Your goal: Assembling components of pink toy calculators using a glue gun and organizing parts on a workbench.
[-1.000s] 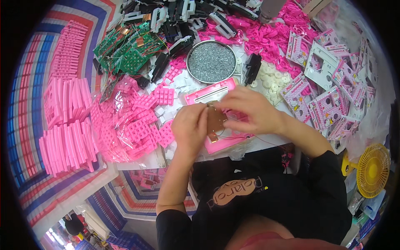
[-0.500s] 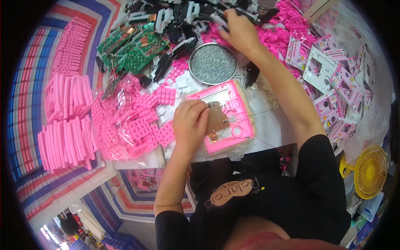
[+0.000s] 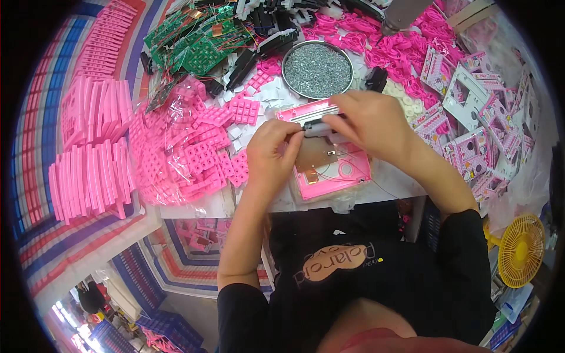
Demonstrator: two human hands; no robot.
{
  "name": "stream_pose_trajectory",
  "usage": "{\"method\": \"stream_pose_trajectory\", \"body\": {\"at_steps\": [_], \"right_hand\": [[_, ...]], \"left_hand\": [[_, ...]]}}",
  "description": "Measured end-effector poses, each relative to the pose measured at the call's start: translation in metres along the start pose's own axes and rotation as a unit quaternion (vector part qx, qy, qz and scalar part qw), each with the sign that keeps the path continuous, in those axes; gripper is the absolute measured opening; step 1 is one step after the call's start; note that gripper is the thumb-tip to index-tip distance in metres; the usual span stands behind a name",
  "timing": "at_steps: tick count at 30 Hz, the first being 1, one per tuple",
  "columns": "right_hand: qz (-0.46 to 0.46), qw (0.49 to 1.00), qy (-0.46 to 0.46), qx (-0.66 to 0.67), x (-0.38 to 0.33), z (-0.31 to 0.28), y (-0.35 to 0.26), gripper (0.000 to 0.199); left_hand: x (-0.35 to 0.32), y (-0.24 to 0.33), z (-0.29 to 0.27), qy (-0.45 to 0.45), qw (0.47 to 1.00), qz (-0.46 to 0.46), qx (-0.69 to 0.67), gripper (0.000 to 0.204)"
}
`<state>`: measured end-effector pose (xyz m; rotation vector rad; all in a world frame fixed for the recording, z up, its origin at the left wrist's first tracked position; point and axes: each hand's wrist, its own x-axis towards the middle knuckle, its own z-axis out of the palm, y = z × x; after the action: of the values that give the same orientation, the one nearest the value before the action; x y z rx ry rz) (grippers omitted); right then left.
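A pink plastic housing (image 3: 329, 187) lies in front of me with a brown circuit board (image 3: 312, 156) inside its left part. Above the board, both hands meet at a small black and whitish plastic part (image 3: 316, 127). My right hand (image 3: 379, 126) has fingers and thumb closed on this part from the right. The thumb and fingertips of my left hand (image 3: 268, 152) pinch at its black left end, where the exact contact is partly hidden. Thin wires run from the housing out to the right.
A round metal dish of small screws (image 3: 318, 69) stands behind the housing. Pink keypads (image 3: 206, 156), green circuit boards (image 3: 203, 44) and stacked pink housings (image 3: 91, 179) are on the left. Printed panels (image 3: 471, 147) pile up right; a screwdriver-like tool (image 3: 403, 15) hangs at the back.
My right hand has come back from the far pile to the housing with a black and whitish part. My left hand has shifted up to that part. The view has moved slightly.
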<state>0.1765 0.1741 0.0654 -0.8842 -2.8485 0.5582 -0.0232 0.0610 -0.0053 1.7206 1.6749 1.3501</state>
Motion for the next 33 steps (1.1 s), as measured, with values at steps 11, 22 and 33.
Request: {"method": "stream_pose_trajectory", "body": {"at_steps": [11,22,33], "right_hand": [[-0.037,0.949,-0.066,0.307,-0.016,0.002,0.025,0.048],[-0.163,0.966,0.071,0.188,0.005,0.012,0.04,0.035],[-0.211,0.967,0.098,0.107,-0.001,0.023,0.044,0.049]], "left_hand": [[-0.006,-0.001,0.003,0.022,0.991,-0.095,-0.086,0.009],[0.001,0.002,-0.005,-0.017,0.994,-0.09,-0.056,0.008],[0.013,0.008,-0.014,-0.1,0.991,-0.079,-0.04,0.009]]}}
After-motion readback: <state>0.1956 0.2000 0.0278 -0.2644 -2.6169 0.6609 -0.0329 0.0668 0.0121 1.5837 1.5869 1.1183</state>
